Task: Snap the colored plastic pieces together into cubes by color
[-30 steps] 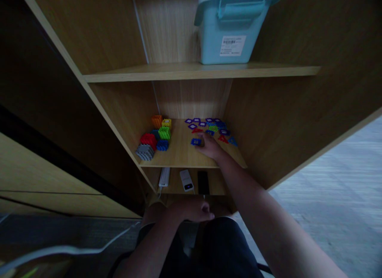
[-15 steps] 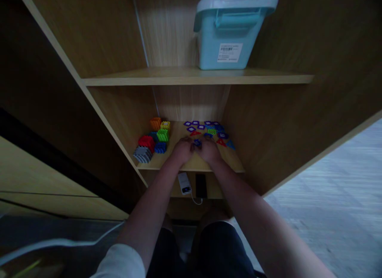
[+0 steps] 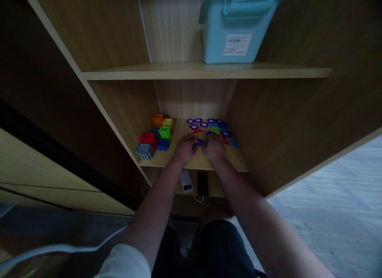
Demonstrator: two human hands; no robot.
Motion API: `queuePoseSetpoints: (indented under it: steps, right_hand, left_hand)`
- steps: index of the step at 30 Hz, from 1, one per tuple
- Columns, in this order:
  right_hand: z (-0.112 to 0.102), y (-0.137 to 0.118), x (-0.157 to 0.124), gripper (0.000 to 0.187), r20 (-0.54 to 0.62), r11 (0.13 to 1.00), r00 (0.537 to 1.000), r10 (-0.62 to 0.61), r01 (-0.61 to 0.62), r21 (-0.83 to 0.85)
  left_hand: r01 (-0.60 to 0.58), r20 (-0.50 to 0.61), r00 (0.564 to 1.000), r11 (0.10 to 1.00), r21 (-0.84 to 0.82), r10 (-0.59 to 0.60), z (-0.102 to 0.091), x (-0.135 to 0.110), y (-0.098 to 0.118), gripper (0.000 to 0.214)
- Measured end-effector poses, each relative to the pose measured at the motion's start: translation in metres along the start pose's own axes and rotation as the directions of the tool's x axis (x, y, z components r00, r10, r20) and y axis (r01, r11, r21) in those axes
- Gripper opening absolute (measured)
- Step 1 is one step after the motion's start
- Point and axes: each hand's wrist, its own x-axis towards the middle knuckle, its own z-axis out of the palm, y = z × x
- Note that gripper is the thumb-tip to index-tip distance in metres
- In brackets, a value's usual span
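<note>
My left hand is over the middle shelf, its fingers closed on the edge of a small dark-blue plastic building piece. Just right of that piece, my right hand has its fingers curled down; whatever they hold is hidden beneath them. Beyond the hands lie a red piece and several flat purple-blue frame pieces. A bright green piece is past the right fingertips. To their right are another red piece and a blue triangle.
Stacks of pieces sorted by colour stand at the shelf's left: grey, red, blue, green, yellow, orange. A lidded light-blue bin sits above. Below are a white device with a cable and a black phone-like slab.
My right hand has shifted right, away from the small blue piece, and the gap between my hands has widened. My left hand stays at the piece. The camera view has tilted slightly.
</note>
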Motion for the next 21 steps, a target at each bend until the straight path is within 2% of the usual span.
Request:
queuePoseSetpoints:
  steps: [3, 7, 10, 13, 16, 21]
  right_hand:
    - [0.0009, -0.0031, -0.0013, 0.045, 0.032, 0.996, 0.996, 0.085, -0.083, -0.036]
    - [0.0011, -0.0017, -0.0017, 0.032, 0.054, 0.999, 0.998, 0.015, -0.013, -0.042]
    - [0.0000, 0.0011, -0.0024, 0.035, -0.004, 0.999, 0.999, -0.049, 0.049, -0.007]
    - [-0.0017, 0.0015, -0.0035, 0.039, -0.050, 1.000, 0.999, 0.001, -0.001, -0.004]
    - [-0.0023, 0.0008, -0.0043, 0.034, -0.029, 0.997, 0.997, 0.075, -0.075, -0.028]
    - [-0.0010, 0.0021, -0.0047, 0.027, -0.043, 0.999, 0.998, 0.044, -0.045, -0.003]
  left_hand:
    - [0.025, -0.011, 1.000, 0.999, -0.035, -0.026, 0.0017, -0.0002, -0.0023, 0.026]
    - [0.120, -0.030, 0.992, 0.993, -0.011, -0.120, 0.0020, 0.0003, -0.0026, 0.029]
    - [0.166, -0.029, 0.986, 0.986, 0.022, -0.166, 0.0003, 0.0008, -0.0009, 0.029]
    - [0.192, -0.020, 0.981, 0.981, 0.039, -0.191, -0.0027, 0.0011, 0.0017, 0.030]
    - [0.209, -0.024, 0.978, 0.978, 0.023, -0.208, -0.0050, 0.0008, 0.0035, 0.031]
    - [0.212, -0.033, 0.977, 0.977, -0.016, -0.213, -0.0043, 0.0004, 0.0017, 0.034]
